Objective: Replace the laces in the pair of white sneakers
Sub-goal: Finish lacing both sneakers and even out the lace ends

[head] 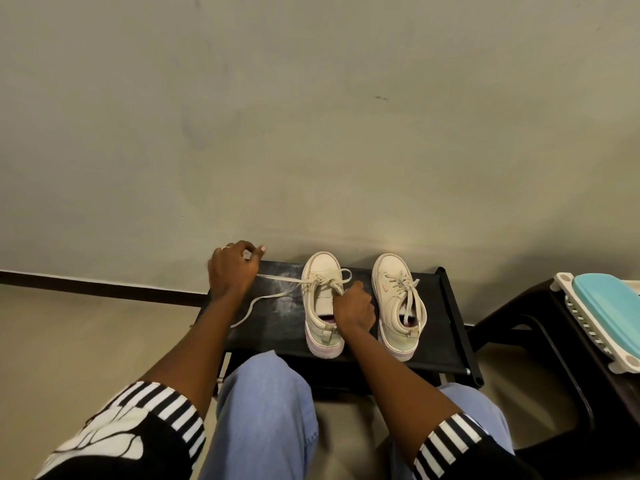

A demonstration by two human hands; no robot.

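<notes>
- Seated at a black bench (443, 327) against a plain wall, a person works on a pair of white sneakers that stand side by side on it, toes to the wall.
- The left hand (231, 271) is out past the bench's left edge with its fingers curled round a lace (280, 279). The lace runs taut from the hand to the left shoe (317, 306), and its free end loops down over the bench edge. The exact pinch is hidden behind the back of the hand.
- The right hand (354, 308) grips the left shoe at its lacing, fingers curled and knuckles up, and seems to steady it.
- On the left shoe the tongue shows bare near the ankle, and the lace crosses only at the rows nearer the toe.
- The right shoe (398, 306) is untouched. Its own lace (410, 292) is threaded all the way up, with the ends draped over the opening.
- The work looks to be at an early stage, with one shoe partly unlaced and the other not begun.
- It cannot be told whether the taut lace is the old one coming out or a fresh one going in. No spare laces are in sight.
- Judged from this, the left shoe has yet to be finished, and the right has yet to be stripped and relaced.
- A dark stool (540, 327) to the right carries a teal box (606, 303).
</notes>
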